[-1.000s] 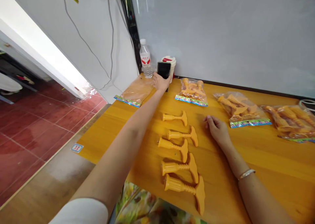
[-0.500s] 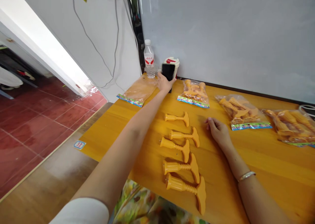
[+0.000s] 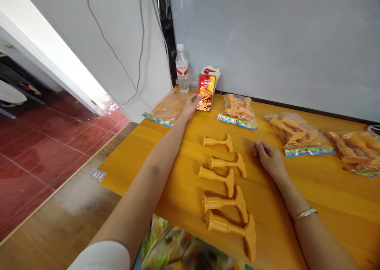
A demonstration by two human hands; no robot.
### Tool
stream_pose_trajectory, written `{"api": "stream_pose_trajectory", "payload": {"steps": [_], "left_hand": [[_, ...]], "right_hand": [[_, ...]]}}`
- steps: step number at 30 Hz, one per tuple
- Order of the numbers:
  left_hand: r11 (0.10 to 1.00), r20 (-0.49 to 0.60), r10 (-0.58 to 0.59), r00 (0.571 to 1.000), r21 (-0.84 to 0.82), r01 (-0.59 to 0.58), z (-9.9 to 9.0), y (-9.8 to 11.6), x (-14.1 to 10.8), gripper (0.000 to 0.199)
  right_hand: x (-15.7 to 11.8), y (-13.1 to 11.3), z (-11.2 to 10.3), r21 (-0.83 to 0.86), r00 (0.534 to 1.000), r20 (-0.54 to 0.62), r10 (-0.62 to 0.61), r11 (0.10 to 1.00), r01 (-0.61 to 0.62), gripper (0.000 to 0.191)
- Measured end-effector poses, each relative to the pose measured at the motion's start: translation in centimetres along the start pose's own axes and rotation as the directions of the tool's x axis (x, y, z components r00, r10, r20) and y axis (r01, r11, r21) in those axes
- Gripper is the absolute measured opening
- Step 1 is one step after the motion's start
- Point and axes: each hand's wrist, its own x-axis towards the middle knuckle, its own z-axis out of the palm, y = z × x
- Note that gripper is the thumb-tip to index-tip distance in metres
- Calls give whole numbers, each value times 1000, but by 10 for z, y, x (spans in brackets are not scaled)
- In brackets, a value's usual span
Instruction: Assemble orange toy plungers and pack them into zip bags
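Observation:
My left hand [image 3: 191, 107] reaches to the back of the table, its fingertips at the lit screen of a phone [image 3: 207, 88]. The phone leans upright against a white and red cup [image 3: 216, 73]. Curled loosely, my right hand [image 3: 269, 158] rests on the table with nothing visible in it. Several orange plastic T-handled pieces lie in a column between my arms, each with a twisted shank and ribbed barrel; the top one [image 3: 219, 141] is farthest from me and the bottom one [image 3: 227, 225] nearest. Small metal bits show at some barrel ends.
An empty-looking clear bag [image 3: 166, 107] lies at the back left, beside a water bottle [image 3: 182, 70]. Clear bags of orange pieces lie along the back: one in the middle [image 3: 237, 109], another [image 3: 297, 133] and a third [image 3: 354, 149] farther right. A grey board [image 3: 276, 44] stands behind.
The phone screen has gone from black to lit. My left hand has drawn back slightly from around the phone to its lower left edge. My right hand stays curled on the table.

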Motion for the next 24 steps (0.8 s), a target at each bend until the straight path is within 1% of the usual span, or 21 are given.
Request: {"api": "stream_pose_trajectory", "payload": {"steps": [3, 6, 9, 13, 15, 18, 24], "left_hand": [[997, 102, -7, 995, -76, 15, -5, -1, 0, 68], [998, 132, -49, 990, -43, 55, -7, -3, 1, 78], [998, 145, -52, 988, -27, 57, -8, -8, 4, 80], [999, 171, -15, 985, -33, 21, -11, -15, 10, 77], [1000, 168, -17, 986, -7, 18, -12, -17, 11, 75], [999, 153, -33, 988, 41, 27, -13, -18, 12, 74], [999, 140, -38, 989, 37, 33, -11, -14, 10, 76]], "right_hand": [[0, -1, -1, -23, 1000, 17, 13, 1000, -12, 60], [0, -4, -1, -37, 1000, 22, 14, 999, -13, 60], [-1, -6, -2, -44, 1000, 25, 17, 999, -15, 61], [-1, -4, -2, -48, 999, 29, 15, 999, -14, 61], [-1, -3, -2, -49, 999, 32, 7, 999, -5, 61], [-1, -1, -1, -51, 999, 36, 0, 999, 2, 61], [-2, 1, -1, -48, 999, 31, -11, 999, 12, 59]]}}
